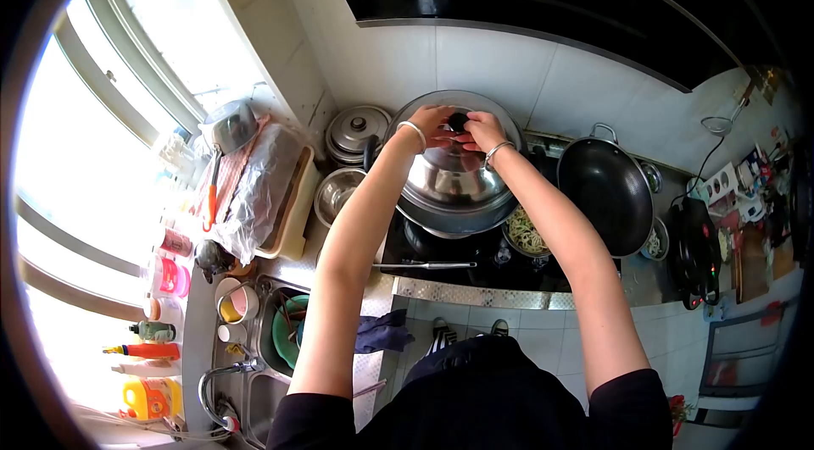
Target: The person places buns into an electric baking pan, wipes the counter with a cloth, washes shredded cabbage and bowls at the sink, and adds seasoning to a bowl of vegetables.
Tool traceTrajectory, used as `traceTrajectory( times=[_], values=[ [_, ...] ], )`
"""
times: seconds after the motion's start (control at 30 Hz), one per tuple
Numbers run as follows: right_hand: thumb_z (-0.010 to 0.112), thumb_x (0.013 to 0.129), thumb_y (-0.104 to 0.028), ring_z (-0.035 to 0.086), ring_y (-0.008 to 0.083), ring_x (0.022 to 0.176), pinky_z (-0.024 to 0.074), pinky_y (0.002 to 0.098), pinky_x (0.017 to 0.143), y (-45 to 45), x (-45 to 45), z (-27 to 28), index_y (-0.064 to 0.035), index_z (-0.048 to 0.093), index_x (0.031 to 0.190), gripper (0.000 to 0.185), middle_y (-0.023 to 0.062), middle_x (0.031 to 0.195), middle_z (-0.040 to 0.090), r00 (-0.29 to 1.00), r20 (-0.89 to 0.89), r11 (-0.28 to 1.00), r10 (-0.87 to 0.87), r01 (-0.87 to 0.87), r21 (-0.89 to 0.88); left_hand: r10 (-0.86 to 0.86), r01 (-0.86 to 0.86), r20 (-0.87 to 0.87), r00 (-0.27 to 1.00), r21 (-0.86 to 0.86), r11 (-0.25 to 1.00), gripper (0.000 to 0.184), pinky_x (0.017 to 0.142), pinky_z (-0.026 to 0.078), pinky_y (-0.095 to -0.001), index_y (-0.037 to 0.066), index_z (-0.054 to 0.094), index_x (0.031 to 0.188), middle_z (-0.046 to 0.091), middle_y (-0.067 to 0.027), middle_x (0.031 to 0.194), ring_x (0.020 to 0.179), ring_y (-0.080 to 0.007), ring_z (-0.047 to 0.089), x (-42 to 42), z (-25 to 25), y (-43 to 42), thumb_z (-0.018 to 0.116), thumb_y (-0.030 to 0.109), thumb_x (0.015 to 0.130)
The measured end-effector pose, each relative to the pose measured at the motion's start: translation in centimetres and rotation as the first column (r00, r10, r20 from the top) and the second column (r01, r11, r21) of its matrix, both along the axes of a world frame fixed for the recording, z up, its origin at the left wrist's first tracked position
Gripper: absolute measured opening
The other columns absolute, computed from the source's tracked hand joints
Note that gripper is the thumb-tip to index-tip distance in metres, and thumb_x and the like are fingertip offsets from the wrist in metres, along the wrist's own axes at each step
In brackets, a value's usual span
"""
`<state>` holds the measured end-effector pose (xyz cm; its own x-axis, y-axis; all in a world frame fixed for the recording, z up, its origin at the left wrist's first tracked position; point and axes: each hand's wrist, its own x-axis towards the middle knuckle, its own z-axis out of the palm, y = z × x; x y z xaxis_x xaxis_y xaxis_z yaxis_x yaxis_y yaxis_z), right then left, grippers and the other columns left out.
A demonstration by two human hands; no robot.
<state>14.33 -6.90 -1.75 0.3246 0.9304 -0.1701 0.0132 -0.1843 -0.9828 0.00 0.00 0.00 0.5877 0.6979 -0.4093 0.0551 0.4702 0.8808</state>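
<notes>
So the left hand point(432, 125) and right hand point(485, 131) each have a pretty snug grip on the black knob point(458, 121), fingers curled in. The lid's point(456, 177) on the big pot point(454, 221), stove's point(424, 248) underneath, wok point(604, 191) nearby.

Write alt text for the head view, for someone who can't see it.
A person's left hand and right hand meet at the black knob of a domed metal lid on a large pot on the stove. A dark wok is at right, a sink at lower left.
</notes>
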Motion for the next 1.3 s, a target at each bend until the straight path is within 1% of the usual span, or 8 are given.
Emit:
traceTrajectory(
  times=[0.4, 0.5, 0.53, 0.6, 0.7, 0.77, 1.0, 1.3],
  values=[
    [0.049, 0.085, -0.006, 0.064, 0.0166, 0.071, 0.0524, 0.0277, 0.058, -0.9, -0.8, 1.1, 0.0034, 0.047, 0.122, 0.039, 0.0119, 0.099, 0.061, 0.995, 0.067, 0.997, -0.072, 0.069, 0.038, -0.006, 0.010, -0.064, 0.998, 0.062, 0.998, 0.039, 0.076, 0.052, -0.0434, 0.012, 0.047, 0.126, 0.047, -0.0098, 0.128, 0.096, -0.0288, 0.060, -1.2, 2.1, -1.8, 0.053, 0.027, 0.090],
    [0.051, 0.087, -0.009, 0.064, 0.0169, 0.076, 0.0529, 0.0287, 0.064, -3.3, -1.4, 2.0, 0.0010, 0.050, 0.119, 0.033, 0.0111, 0.100, 0.061, 0.984, -0.128, 0.973, -0.122, 0.144, 0.180, 0.049, -0.052, 0.026, 0.998, 0.144, 0.988, 0.039, 0.078, 0.052, -0.0416, 0.008, 0.047, 0.126, 0.048, -0.0116, 0.128, 0.098, -0.0278, 0.059, -2.2, 1.7, -3.7, 0.051, 0.025, 0.091],
    [0.051, 0.088, -0.012, 0.063, 0.0175, 0.081, 0.0526, 0.0305, 0.069, -4.5, -1.8, 2.0, -0.0007, 0.051, 0.117, 0.032, 0.0106, 0.102, 0.061, 0.948, -0.312, 0.971, -0.061, 0.129, 0.203, 0.121, -0.149, 0.202, 0.972, 0.129, 0.980, 0.039, 0.080, 0.051, -0.0403, 0.006, 0.047, 0.125, 0.050, -0.0122, 0.126, 0.100, -0.0271, 0.059, -2.5, 1.1, -4.6, 0.050, 0.026, 0.092],
    [0.052, 0.089, -0.018, 0.062, 0.0192, 0.090, 0.0514, 0.0333, 0.077, -7.1, -2.9, 1.6, -0.0034, 0.053, 0.116, 0.030, 0.0097, 0.105, 0.061, 0.811, -0.584, 0.972, 0.023, 0.117, 0.202, 0.248, -0.296, 0.511, 0.823, 0.013, 0.955, 0.041, 0.088, 0.047, -0.0367, 0.001, 0.048, 0.123, 0.055, -0.0138, 0.121, 0.106, -0.0253, 0.056, -2.7, -0.8, -6.9, 0.046, 0.030, 0.094],
    [0.050, 0.091, -0.029, 0.058, 0.0235, 0.102, 0.0473, 0.0374, 0.089, -10.9, -4.8, 0.3, -0.0050, 0.053, 0.117, 0.036, 0.0103, 0.113, 0.060, 0.668, -0.741, 0.979, 0.060, 0.107, 0.176, 0.394, -0.370, 0.635, 0.665, -0.178, 0.912, 0.050, 0.100, 0.036, -0.0388, 0.003, 0.046, 0.126, 0.048, -0.0130, 0.132, 0.121, -0.0265, 0.045, -3.2, -1.1, -12.2, 0.037, 0.041, 0.095],
    [0.046, 0.092, -0.035, 0.055, 0.0263, 0.109, 0.0444, 0.0387, 0.094, -13.2, -5.5, -0.1, -0.0050, 0.051, 0.121, 0.042, 0.0122, 0.119, 0.057, 0.442, -0.895, 0.976, 0.064, 0.159, 0.149, 0.378, -0.306, 0.730, 0.569, -0.239, 0.922, 0.060, 0.106, 0.026, -0.0369, 0.002, 0.033, 0.137, 0.035, -0.0131, 0.142, 0.131, -0.0273, 0.033, -3.8, -2.6, -15.2, 0.030, 0.045, 0.096],
    [0.040, 0.093, -0.040, 0.050, 0.0281, 0.116, 0.0409, 0.0410, 0.099, -21.3, -5.5, -2.0, -0.0028, 0.045, 0.128, 0.051, 0.0144, 0.127, 0.052, 0.273, -0.962, 0.970, 0.015, 0.229, 0.080, 0.432, -0.213, 0.798, 0.419, -0.376, 0.902, 0.059, 0.106, 0.029, -0.0410, 0.002, 0.039, 0.134, 0.035, -0.0161, 0.142, 0.131, -0.0295, 0.034, -4.2, -4.9, -23.8, 0.030, 0.046, 0.096],
    [0.044, 0.092, -0.039, 0.050, 0.0247, 0.116, 0.0381, 0.0381, 0.102, -28.7, -1.1, -0.7, -0.0030, 0.046, 0.127, 0.051, 0.0134, 0.128, 0.051, 0.297, -0.954, 0.959, 0.037, 0.257, 0.117, 0.425, -0.237, 0.834, 0.353, -0.360, 0.902, 0.058, 0.106, 0.031, -0.0376, -0.001, 0.043, 0.130, 0.041, -0.0158, 0.138, 0.128, -0.0281, 0.039, 1.9, -4.3, -31.4, 0.030, 0.044, 0.096]
  ],
)
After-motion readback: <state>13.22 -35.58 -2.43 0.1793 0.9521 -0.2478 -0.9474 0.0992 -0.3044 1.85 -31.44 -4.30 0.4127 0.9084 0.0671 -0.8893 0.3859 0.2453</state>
